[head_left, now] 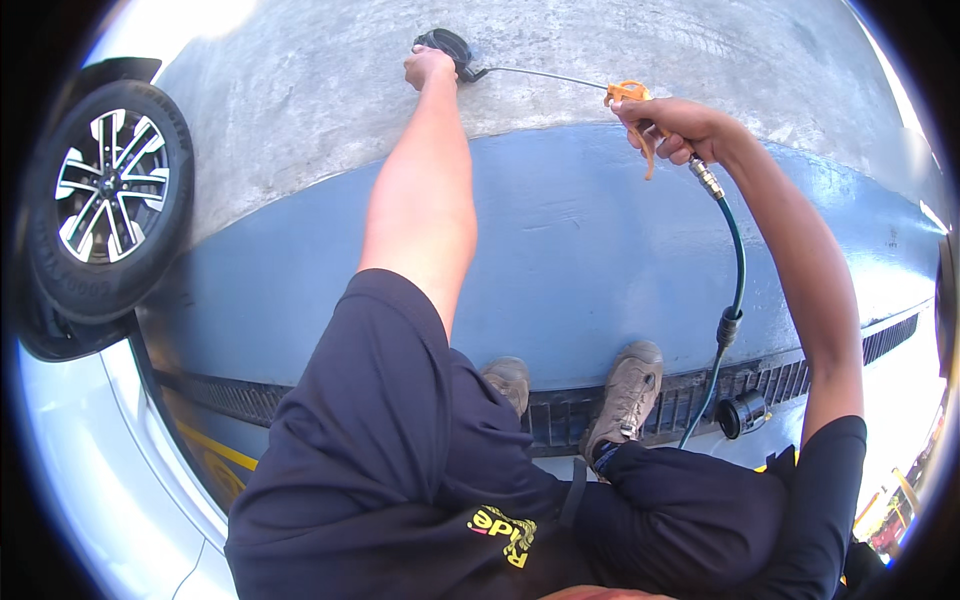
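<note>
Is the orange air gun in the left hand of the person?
No, the right hand holds the orange air gun, while the left hand grips a round black part.

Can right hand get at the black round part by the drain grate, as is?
Probably not to grasp it: the right hand is closed on the orange air gun. Nothing else seems to block the black round part, though the green hose passes close beside it.

Grey concrete floor (560,40) meets a blue painted band (560,260), edged by a dark drain grate (557,412); bright glare (205,18) hits the upper left.
</note>
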The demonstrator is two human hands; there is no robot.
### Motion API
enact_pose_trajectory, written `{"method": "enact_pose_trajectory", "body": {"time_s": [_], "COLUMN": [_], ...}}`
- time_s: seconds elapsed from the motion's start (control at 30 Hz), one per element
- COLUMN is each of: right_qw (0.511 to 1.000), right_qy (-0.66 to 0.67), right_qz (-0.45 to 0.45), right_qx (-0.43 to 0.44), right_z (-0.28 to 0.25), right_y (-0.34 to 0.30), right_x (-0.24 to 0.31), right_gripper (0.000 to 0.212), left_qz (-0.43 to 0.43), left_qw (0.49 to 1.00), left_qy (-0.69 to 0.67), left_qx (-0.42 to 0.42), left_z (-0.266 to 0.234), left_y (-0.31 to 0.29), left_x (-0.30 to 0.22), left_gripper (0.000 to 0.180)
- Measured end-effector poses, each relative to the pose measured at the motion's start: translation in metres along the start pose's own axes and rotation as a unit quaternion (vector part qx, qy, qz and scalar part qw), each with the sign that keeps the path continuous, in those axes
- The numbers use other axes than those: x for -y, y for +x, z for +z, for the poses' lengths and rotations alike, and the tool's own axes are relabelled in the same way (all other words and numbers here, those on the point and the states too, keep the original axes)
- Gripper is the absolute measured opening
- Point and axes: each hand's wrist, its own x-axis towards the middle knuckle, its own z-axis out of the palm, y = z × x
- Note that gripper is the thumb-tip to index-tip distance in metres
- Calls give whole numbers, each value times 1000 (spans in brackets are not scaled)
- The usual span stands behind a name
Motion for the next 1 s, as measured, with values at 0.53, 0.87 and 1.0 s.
{"method": "enact_pose_trajectory", "body": {"time_s": [0.53, 0.87, 1.0], "right_qw": [999, 999, 998], "right_qy": [6, 26, 55], "right_qz": [-8, -9, -5], "right_qx": [-43, -20, -18], "right_z": [-6, -6, -12], "right_y": [3, 15, 19], "right_x": [-10, -10, -24], "right_gripper": [49, 49, 48], "left_qz": [9, 106, 77], "left_qw": [1000, 976, 994], "left_qy": [20, 185, 9], "left_qx": [1, -40, -74], "left_z": [34, 56, 66], "left_y": [16, 43, 13], "left_x": [4, -7, -7], "left_gripper": [56, 48, 46]}}
